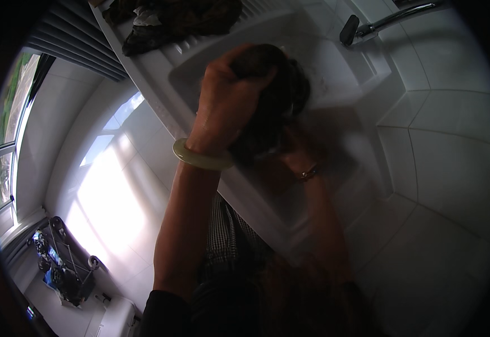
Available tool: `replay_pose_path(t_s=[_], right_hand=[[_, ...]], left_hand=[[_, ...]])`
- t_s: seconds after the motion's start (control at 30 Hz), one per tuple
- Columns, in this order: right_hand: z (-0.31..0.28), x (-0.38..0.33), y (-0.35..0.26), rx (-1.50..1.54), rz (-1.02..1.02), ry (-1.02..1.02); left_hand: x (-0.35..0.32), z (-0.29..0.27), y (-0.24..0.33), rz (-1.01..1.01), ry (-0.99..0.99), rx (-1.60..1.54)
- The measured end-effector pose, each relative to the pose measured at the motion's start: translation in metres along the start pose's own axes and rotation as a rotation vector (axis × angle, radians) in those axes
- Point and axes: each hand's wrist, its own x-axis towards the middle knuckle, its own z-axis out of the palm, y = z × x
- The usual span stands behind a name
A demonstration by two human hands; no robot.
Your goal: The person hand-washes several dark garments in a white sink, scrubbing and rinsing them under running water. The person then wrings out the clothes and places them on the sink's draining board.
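A: We're looking down over a white sink (pixel 335 62), and our left hand (pixel 228 95) is up front, fingers curled tight around a dark wet cloth (pixel 273 101).

B: Clamped on it, we'd say, with a pale green bangle (pixel 200 157) on the wrist just below that hand.

A: And the right hand (pixel 290 149)? We see it under the cloth, to the right of the left hand, mostly hidden in shadow.

B: It touches the cloth, but we cannot tell whether its fingers are closed; a thin bracelet (pixel 308 173) shows at its wrist.

A: Beyond the left hand, more dark laundry (pixel 177 19) lies on the ribbed surface (pixel 183 50). A faucet (pixel 391 19) sits up to the right.
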Motion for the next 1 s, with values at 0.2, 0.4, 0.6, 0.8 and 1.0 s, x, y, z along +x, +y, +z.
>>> replay_pose_path(t_s=[0.2,0.4,0.6,0.8,1.0], right_hand=[[0.042,0.008,-0.036,0.784,0.483,0.315],[-0.068,0.072,-0.151,0.238,0.525,0.829],[-0.137,0.105,-0.199,-0.032,0.280,1.030],[-0.160,0.106,-0.174,-0.821,0.663,0.733],[-0.125,0.100,-0.170,0.261,0.706,0.261]], left_hand=[[0.006,-0.017,-0.002,0.055,0.067,0.191],[-0.003,-0.059,-0.004,-0.064,0.162,0.515],[-0.001,-0.059,-0.015,0.258,0.446,0.936],[0.012,-0.071,0.010,-0.062,0.395,0.535],[-0.020,-0.023,-0.032,-0.189,-0.113,-0.095]])
